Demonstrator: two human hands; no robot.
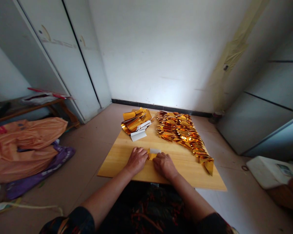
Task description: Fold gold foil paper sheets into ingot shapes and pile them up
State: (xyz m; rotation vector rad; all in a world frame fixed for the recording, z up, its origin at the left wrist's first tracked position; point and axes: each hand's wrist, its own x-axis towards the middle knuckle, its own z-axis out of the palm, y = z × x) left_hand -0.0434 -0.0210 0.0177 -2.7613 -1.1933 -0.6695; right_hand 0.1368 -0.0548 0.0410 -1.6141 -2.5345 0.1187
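The wooden surface (117, 160) stands before the person, near a white wall (161, 55). On its right side spreads the biggest heap, folded gold pieces (179, 128) overlapping in rows down towards the near right corner. Smaller is the pile of loose sheets (137, 123), gold with some pale backs showing, at the far left. The left hand (137, 161) and right hand (164, 165) rest close together at the near middle, fingers curled in narrow, each holding one end of a small sheet (155, 151); the thumbs are hidden. That sheet lies between them on the surface, part gold, part pale. The step looks like folding, barely begun; the next move seems to call for even pressure along the crease.
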